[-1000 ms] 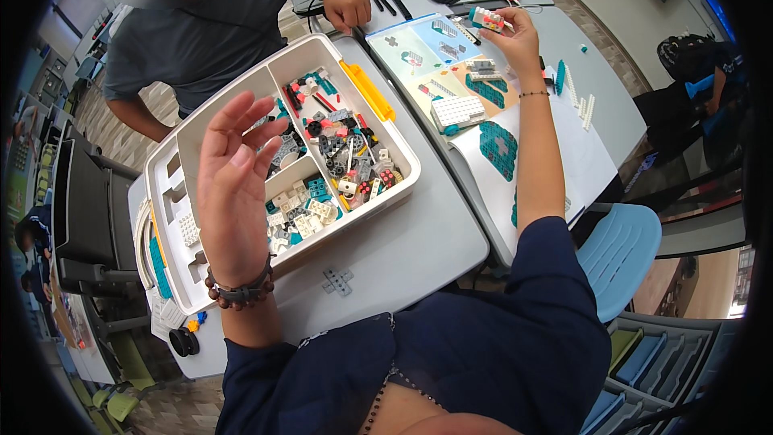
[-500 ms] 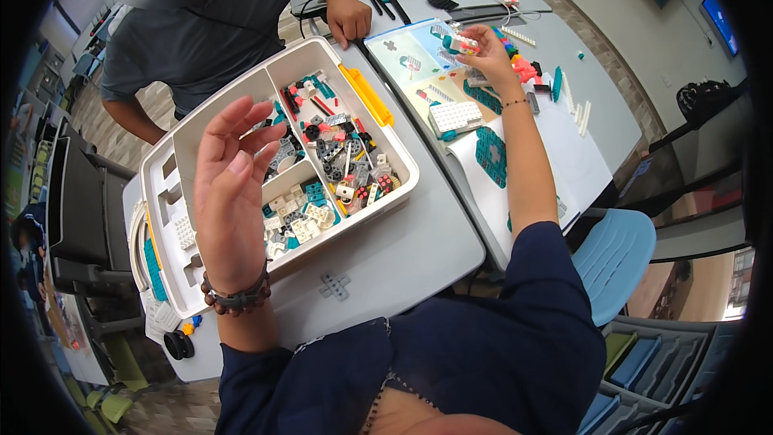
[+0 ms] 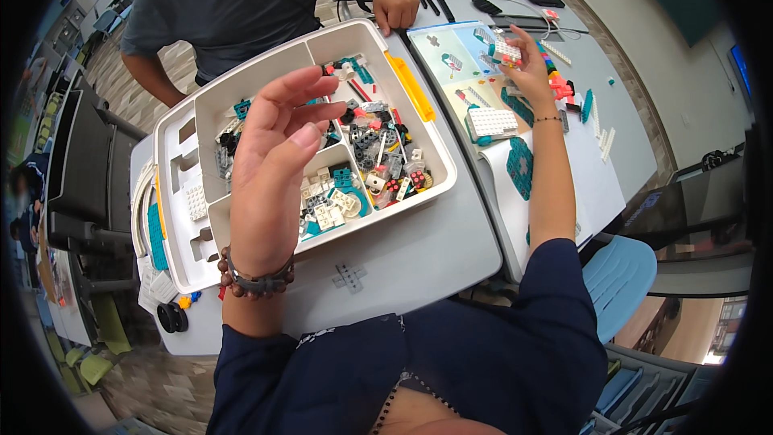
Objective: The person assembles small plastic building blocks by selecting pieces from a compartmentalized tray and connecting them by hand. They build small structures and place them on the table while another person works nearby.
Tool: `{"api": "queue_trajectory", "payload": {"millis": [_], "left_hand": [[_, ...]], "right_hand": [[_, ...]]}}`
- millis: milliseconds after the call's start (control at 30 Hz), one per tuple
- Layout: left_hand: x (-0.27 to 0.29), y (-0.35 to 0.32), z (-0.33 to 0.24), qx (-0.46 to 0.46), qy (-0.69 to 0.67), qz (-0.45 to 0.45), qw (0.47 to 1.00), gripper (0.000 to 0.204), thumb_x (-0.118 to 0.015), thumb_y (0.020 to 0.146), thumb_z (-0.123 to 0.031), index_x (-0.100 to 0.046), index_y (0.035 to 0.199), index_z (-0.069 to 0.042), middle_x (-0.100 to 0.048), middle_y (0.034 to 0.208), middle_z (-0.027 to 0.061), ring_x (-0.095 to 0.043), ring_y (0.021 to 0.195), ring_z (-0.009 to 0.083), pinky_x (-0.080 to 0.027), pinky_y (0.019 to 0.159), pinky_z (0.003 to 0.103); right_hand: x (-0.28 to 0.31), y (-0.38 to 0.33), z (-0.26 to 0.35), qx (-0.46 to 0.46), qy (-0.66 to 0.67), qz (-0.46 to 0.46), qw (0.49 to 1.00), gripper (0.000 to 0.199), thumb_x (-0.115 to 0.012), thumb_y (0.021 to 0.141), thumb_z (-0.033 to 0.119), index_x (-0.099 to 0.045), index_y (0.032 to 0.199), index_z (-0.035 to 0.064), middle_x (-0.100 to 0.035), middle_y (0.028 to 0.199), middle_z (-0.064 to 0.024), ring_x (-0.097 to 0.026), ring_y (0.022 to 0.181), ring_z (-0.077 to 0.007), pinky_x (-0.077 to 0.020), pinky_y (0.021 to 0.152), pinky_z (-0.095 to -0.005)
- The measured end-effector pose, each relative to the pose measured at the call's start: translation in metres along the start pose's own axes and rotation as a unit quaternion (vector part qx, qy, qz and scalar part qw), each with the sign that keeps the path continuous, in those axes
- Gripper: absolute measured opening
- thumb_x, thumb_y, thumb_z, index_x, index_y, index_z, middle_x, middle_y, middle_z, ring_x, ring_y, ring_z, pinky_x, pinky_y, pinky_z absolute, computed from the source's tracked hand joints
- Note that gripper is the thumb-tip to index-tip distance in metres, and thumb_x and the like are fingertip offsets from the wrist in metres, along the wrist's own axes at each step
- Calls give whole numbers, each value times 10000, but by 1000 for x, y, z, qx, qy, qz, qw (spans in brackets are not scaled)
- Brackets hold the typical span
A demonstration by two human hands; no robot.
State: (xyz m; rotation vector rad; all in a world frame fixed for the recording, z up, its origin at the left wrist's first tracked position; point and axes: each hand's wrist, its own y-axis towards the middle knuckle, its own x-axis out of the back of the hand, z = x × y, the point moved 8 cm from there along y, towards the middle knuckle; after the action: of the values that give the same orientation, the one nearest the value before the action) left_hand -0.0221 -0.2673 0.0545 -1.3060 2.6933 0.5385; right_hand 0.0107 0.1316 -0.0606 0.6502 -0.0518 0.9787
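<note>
My left hand [image 3: 274, 165] is raised over the parts box, palm sideways, its fingers loosely bent and apart with nothing in them. It hides part of the loose pieces below. At the far right, my right hand [image 3: 531, 72] has its thumb and fingers around a small white brick model [image 3: 506, 51] with teal and coral parts, above the picture booklet [image 3: 451, 44]. Nearer to me, a white studded brick block [image 3: 492, 122] with teal pieces under it lies on the booklet. The white parts box [image 3: 447, 169] holds many loose building pieces in compartments.
Across the table, another person's hand [image 3: 394, 6] rests near the box. A grey cross-shaped piece [image 3: 349, 277] lies on the table before me. Black wheels [image 3: 171, 317] sit at the left corner. Beams [image 3: 607, 145] lie at the right; a blue chair [image 3: 620, 274] stands beside the table.
The view has shifted, so the table and box appear farther right. My right fingers look more spread around the small model, which shows more of its white studs. My left hand stays raised and empty.
</note>
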Motion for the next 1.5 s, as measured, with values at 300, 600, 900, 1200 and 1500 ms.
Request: {"api": "queue_trajectory", "payload": {"millis": [300, 600, 900, 1200, 1500], "left_hand": [[-1, 1, 0, 3, 37, 4, 999, 565, -478, 770, -268, -354, 1230, 35, -442, 1196, 171, -466, 1076, 213, -328, 942, 318], [1, 0, -1, 0, 11, -5, 1000, 521, -484, 755, -214, -384, 1209, 22, -467, 1169, 153, -462, 1070, 206, -302, 951, 315], [-1, 2, -1, -6, 3, 3, 1000, 512, -486, 752, -213, -393, 1199, 20, -472, 1162, 157, -464, 1061, 205, -305, 954, 319], [2, 0, -4, -5, 6, -3, 1000, 503, -485, 763, -207, -392, 1202, 20, -477, 1160, 149, -466, 1055, 203, -303, 948, 317], [-3, 2, 4, -5, 1, 10, 1000, 467, -483, 777, -179, -399, 1189, 23, -488, 1139, 141, -475, 1040, 202, -319, 939, 325]], "right_hand": [[-30, -6, 27, 54, -206, 36, 976, 631, -670, 615, -73, -470, 1188, 98, -531, 1033, -69, -516, 979, -173, -409, 894, -271], [-33, -20, 66, 241, -357, -24, 902, 572, -617, 602, -58, -517, 1131, 134, -549, 1082, -83, -502, 1014, -262, -401, 916, -325], [-2, -18, 56, 167, -244, -171, 940, 611, -751, 602, 98, -489, 1154, 89, -594, 970, -31, -526, 869, -164, -437, 777, -283], [6, -10, 7, 2, -191, -131, 973, 570, -792, 596, 268, -539, 1066, 68, -634, 873, -88, -580, 752, -129, -477, 686, -243], [22, -7, 12, -5, -132, -166, 977, 479, -765, 650, 210, -564, 1043, 21, -622, 846, -46, -549, 736, -83, -450, 654, -218]]}}
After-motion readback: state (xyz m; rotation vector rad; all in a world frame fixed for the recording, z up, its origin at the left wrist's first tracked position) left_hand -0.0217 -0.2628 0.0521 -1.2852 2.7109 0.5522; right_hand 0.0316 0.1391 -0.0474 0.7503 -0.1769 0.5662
